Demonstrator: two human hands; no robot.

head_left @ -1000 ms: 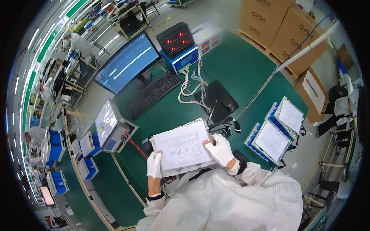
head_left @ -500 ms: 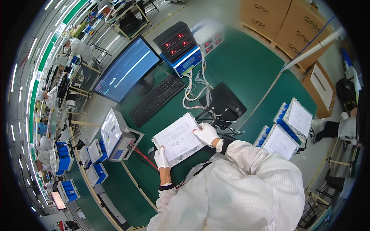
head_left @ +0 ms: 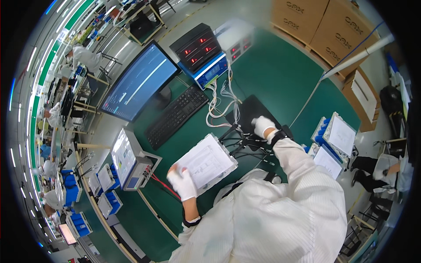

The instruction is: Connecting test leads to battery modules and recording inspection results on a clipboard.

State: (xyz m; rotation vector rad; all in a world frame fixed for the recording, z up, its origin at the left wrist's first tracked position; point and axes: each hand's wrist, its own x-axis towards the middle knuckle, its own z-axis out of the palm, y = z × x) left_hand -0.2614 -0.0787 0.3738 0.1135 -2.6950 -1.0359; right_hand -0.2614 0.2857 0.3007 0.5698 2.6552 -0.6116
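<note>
A flat, light-coloured unit topped with a printed paper sheet (head_left: pixel 206 162) lies tilted on the green bench in front of me. My left hand (head_left: pixel 183 184), white-gloved, is at the unit's left edge; its fingers are smeared by motion, so their grip is unclear. My right hand (head_left: pixel 264 127), also gloved, rests with curled fingers on the black mouse pad (head_left: pixel 247 109), over the spot where the computer mouse was; the mouse is hidden under it. Black cables (head_left: pixel 245 142) with pale tips bunch between the unit and the pad.
A keyboard (head_left: pixel 175 116) and a monitor (head_left: pixel 140 83) stand beyond the unit. Stacked instruments (head_left: pixel 197 48) with red displays trail white cables. A tester (head_left: pixel 136 162) with red leads is at left. Blue-and-white units with paper sheets (head_left: pixel 342 136) sit at right, cartons (head_left: pixel 302 22) farther off.
My right hand has let go of the unit's right edge and moved right and away onto the mouse. My left hand has shifted slightly along the left edge. The unit appears turned a little.
</note>
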